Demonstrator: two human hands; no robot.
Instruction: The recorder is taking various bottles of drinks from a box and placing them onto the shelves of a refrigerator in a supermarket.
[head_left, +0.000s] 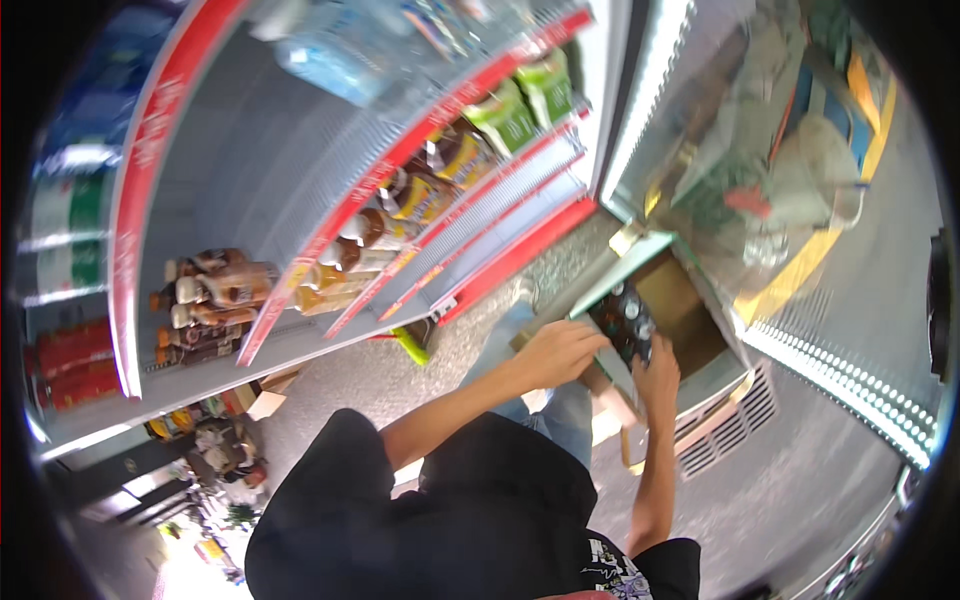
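An open cardboard box (694, 315) stands before me, with several dark bottles (626, 311) in its left part and bare brown board showing in the rest. My left hand (564, 351) lies at the box's near left edge, beside a flap; whether its fingers grip the edge cannot be told. My right hand (658, 371) reaches over the near side, its fingertips at the nearest dark bottles. Whether it has hold of one is unclear, as the picture is blurred there.
A drinks cooler's shelves with red front strips (450, 97) rise at the left, holding brown-drink bottles (217, 296) and green packs (506, 116). A glass door with a light strip (840, 382) stands open at the right. A floor vent (731, 427) lies beside the box.
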